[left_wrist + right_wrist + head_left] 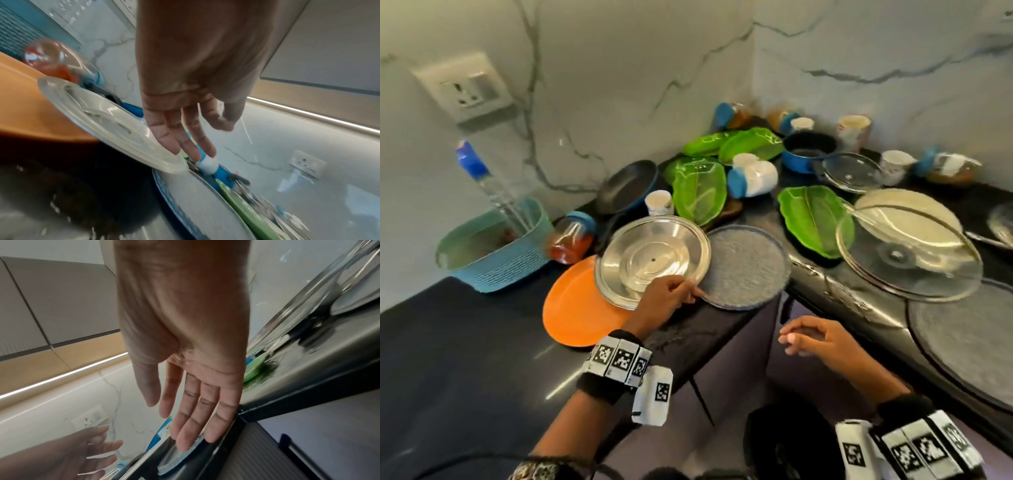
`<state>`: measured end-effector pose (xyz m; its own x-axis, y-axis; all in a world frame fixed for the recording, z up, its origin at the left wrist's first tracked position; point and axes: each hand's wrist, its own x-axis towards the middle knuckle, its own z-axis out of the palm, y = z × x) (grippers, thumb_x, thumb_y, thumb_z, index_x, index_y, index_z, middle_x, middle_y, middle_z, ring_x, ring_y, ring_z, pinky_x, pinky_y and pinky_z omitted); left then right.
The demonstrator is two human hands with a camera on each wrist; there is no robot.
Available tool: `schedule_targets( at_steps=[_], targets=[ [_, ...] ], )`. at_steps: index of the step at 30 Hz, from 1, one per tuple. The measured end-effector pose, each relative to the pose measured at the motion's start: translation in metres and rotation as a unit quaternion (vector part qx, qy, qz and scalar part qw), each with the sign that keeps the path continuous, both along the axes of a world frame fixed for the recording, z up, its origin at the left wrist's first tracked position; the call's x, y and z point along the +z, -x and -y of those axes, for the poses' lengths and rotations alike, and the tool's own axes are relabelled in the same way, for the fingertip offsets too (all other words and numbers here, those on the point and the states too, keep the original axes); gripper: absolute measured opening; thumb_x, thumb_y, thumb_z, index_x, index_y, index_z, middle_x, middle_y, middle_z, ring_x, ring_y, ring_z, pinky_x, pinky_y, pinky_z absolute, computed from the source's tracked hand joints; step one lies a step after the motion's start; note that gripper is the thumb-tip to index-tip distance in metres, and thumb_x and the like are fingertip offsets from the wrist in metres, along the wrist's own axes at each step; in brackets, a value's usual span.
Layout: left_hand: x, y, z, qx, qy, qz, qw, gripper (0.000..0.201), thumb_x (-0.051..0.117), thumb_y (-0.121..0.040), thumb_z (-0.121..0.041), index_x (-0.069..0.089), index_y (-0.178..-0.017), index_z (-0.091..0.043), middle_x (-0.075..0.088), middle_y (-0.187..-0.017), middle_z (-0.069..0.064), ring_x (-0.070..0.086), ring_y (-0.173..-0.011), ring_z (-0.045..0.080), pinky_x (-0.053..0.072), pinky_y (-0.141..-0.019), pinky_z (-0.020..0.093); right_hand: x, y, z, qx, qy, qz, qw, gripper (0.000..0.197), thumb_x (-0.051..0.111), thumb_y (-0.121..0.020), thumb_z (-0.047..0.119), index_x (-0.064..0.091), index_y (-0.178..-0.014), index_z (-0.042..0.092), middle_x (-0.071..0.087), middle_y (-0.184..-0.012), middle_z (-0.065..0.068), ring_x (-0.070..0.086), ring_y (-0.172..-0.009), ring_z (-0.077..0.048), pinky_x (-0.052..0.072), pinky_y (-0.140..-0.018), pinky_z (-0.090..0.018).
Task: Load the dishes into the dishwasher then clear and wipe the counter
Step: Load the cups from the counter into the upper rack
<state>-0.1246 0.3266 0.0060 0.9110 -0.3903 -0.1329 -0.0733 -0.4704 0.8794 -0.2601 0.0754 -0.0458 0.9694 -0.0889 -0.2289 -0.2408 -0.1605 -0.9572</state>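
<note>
Loading dishes, first pick-up: steel plate (653, 260) on the counter (465, 342), overlapping an orange plate (575, 308).
Left hand (664, 297) at its near rim, fingers straight, nothing gripped; right hand (815, 337) relaxed, empty. Next: likely pinch rim, lift.

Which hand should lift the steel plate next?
Left. The left hand already reaches the steel plate's near rim, fingers straight; the right hand hangs open, off the counter edge.
</note>
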Motion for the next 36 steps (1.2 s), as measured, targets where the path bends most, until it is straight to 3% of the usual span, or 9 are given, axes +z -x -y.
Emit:
schedule_targets(
  at_steps=[5, 8, 11, 15, 18, 20, 26, 32, 36],
  targets=[
    [0.006, -0.03, -0.005, 0.105, 0.006, 0.037, 0.994, 0.012, 0.064, -0.085, -0.007, 0.056, -0.086, -0.016, 0.062, -0.084, 0.005, 0.059, -0.07, 0.014, 0.043, -0.056, 0.009, 0.011, -0.046, 0.016, 0.04, -0.034, 0.011, 0.999, 0.01, 0.066, -0.078, 0.0, 0.063, -0.081, 0.009, 0.071, -0.069, -0.001, 0.065, -0.06, -0.006, 0.048, -0.06, -0.017],
    [0.01, -0.052, 0.004, 0.14, -0.044, 0.066, 0.987, 0.022, 0.062, -0.085, -0.006, 0.058, -0.106, -0.009, 0.061, -0.1, 0.007, 0.057, -0.089, 0.015, 0.046, -0.078, 0.022, 0.023, -0.065, 0.037, 0.035, -0.075, 0.027, 0.996, 0.002, 0.064, -0.083, 0.002, 0.063, -0.083, 0.004, 0.073, -0.07, -0.003, 0.067, -0.061, -0.01, 0.05, -0.06, -0.017],
    [0.018, -0.083, 0.014, 0.145, -0.127, 0.057, 0.98, 0.037, 0.06, -0.087, -0.013, 0.054, -0.122, -0.009, 0.059, -0.116, 0.008, 0.056, -0.105, 0.02, 0.044, -0.092, 0.031, 0.032, -0.075, 0.056, 0.027, -0.108, 0.032, 0.993, 0.046, 0.084, -0.059, 0.04, 0.066, -0.081, 0.004, 0.073, -0.074, -0.009, 0.068, -0.063, -0.016, 0.055, -0.061, -0.022],
    [0.022, -0.145, 0.026, 0.136, -0.233, 0.044, 0.962, 0.051, 0.056, -0.085, -0.033, 0.046, -0.133, -0.021, 0.054, -0.132, 0.008, 0.051, -0.12, 0.029, 0.039, -0.103, 0.043, 0.037, -0.082, 0.074, 0.032, -0.087, 0.045, 0.995, 0.006, 0.064, -0.084, 0.006, 0.065, -0.086, 0.0, 0.073, -0.077, -0.009, 0.069, -0.066, -0.017, 0.054, -0.065, -0.025],
    [0.019, -0.188, 0.036, 0.147, -0.32, 0.045, 0.935, 0.056, 0.05, -0.089, -0.035, 0.033, -0.141, -0.026, 0.044, -0.141, 0.011, 0.037, -0.131, 0.035, 0.025, -0.11, 0.05, 0.036, -0.083, 0.083, 0.007, -0.092, 0.054, 0.994, 0.044, 0.077, -0.067, 0.038, 0.067, -0.087, 0.0, 0.073, -0.083, -0.014, 0.069, -0.071, -0.025, 0.055, -0.065, -0.024],
    [0.017, -0.209, 0.041, 0.139, -0.377, 0.041, 0.915, 0.051, 0.045, -0.093, -0.034, 0.032, -0.142, -0.027, 0.042, -0.143, 0.011, 0.034, -0.133, 0.035, 0.019, -0.11, 0.05, 0.035, -0.083, 0.087, -0.012, -0.097, 0.051, 0.994, 0.041, 0.077, -0.07, 0.031, 0.066, -0.089, -0.003, 0.072, -0.088, -0.019, 0.07, -0.07, -0.024, 0.055, -0.064, -0.023],
    [-0.013, -0.242, 0.04, 0.129, -0.455, 0.037, 0.881, 0.032, 0.05, -0.087, -0.038, 0.058, -0.114, -0.023, 0.062, -0.116, 0.008, 0.051, -0.117, 0.029, 0.022, -0.103, 0.045, 0.027, -0.087, 0.094, -0.071, -0.082, 0.046, 0.993, 0.105, 0.084, -0.018, 0.068, 0.065, -0.089, -0.008, 0.071, -0.083, -0.021, 0.069, -0.07, -0.031, 0.056, -0.06, -0.026],
    [-0.028, -0.244, 0.031, 0.126, -0.447, 0.148, 0.873, 0.022, 0.052, -0.087, -0.037, 0.065, -0.1, -0.025, 0.069, -0.099, 0.003, 0.061, -0.1, 0.024, 0.029, -0.09, 0.037, 0.03, -0.093, 0.075, -0.075, -0.064, 0.048, 0.994, 0.1, 0.084, -0.023, 0.067, 0.067, -0.087, -0.007, 0.072, -0.083, -0.02, 0.069, -0.074, -0.034, 0.057, -0.063, -0.026],
    [-0.033, -0.238, 0.022, 0.126, -0.405, 0.174, 0.889, 0.027, 0.05, -0.091, -0.04, 0.062, -0.109, -0.025, 0.068, -0.107, 0.004, 0.059, -0.105, 0.024, 0.029, -0.087, 0.035, 0.037, -0.104, 0.064, -0.077, -0.082, 0.023, 0.993, 0.036, 0.082, -0.064, 0.027, 0.07, -0.081, -0.002, 0.07, -0.086, -0.024, 0.069, -0.071, -0.028, 0.056, -0.064, -0.024]
  ],
)
